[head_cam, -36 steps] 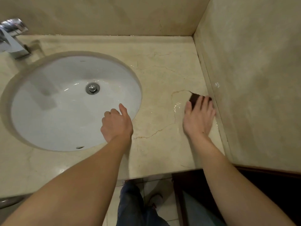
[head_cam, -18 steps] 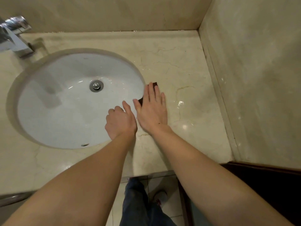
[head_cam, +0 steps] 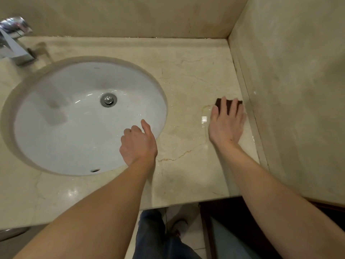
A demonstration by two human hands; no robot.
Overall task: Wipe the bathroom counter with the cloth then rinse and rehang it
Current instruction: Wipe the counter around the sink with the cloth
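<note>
A small dark brown cloth (head_cam: 228,105) lies flat on the beige marble counter (head_cam: 188,176) close to the right wall. My right hand (head_cam: 226,124) presses down on it with fingers spread, so only its far edge shows between and beyond the fingertips. A wet sheen marks the counter just left of that hand. My left hand (head_cam: 138,144) rests loosely curled on the right rim of the white oval sink (head_cam: 61,143), holding nothing.
A chrome faucet (head_cam: 14,42) stands at the far left behind the sink, whose drain (head_cam: 108,100) sits mid-basin. Marble walls close the back and right. Below the counter's front edge are my jeans, a tiled floor and a dark wooden cabinet (head_cam: 233,217).
My right hand slid the cloth from the right wall leftward to the sink rim, then back rightward to the wall. My left hand stayed on the sink rim.
</note>
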